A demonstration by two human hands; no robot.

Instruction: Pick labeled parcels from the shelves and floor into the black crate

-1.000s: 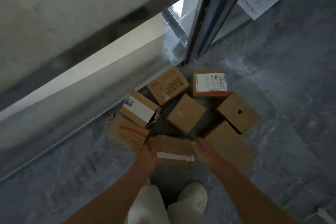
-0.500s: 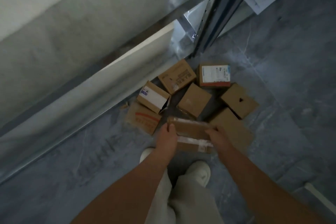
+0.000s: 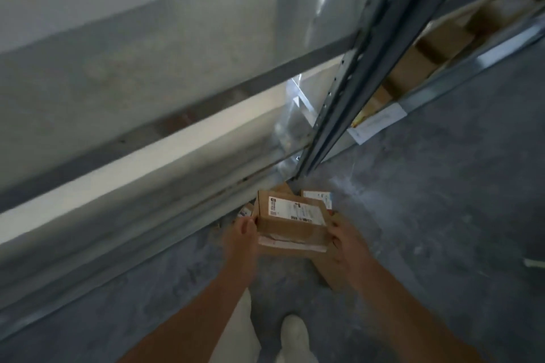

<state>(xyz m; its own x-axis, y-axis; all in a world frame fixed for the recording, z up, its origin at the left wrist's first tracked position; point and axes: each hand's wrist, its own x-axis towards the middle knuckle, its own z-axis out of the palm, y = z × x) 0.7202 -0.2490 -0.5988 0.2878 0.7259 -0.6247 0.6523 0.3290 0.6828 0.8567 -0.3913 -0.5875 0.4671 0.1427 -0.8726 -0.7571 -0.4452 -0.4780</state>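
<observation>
A brown cardboard parcel (image 3: 292,221) with a white shipping label on top and tape along its near edge is held off the floor in both hands. My left hand (image 3: 243,240) grips its left end and my right hand (image 3: 343,244) grips its right end. Behind and under it lie other cardboard parcels on the grey floor, mostly hidden: one with a white label (image 3: 318,196) and a plain brown one (image 3: 327,270). The black crate is out of view.
A grey metal shelf upright (image 3: 348,91) rises just behind the parcels, with a long shelf beam (image 3: 147,138) running left. Cardboard boxes (image 3: 418,62) sit on the low shelf at right, with a paper tag (image 3: 377,122). My light shoe (image 3: 295,336) is below.
Both hands have raised the parcel from the floor pile and turned it so its white label faces up. The view has tilted upward, hiding most of the pile.
</observation>
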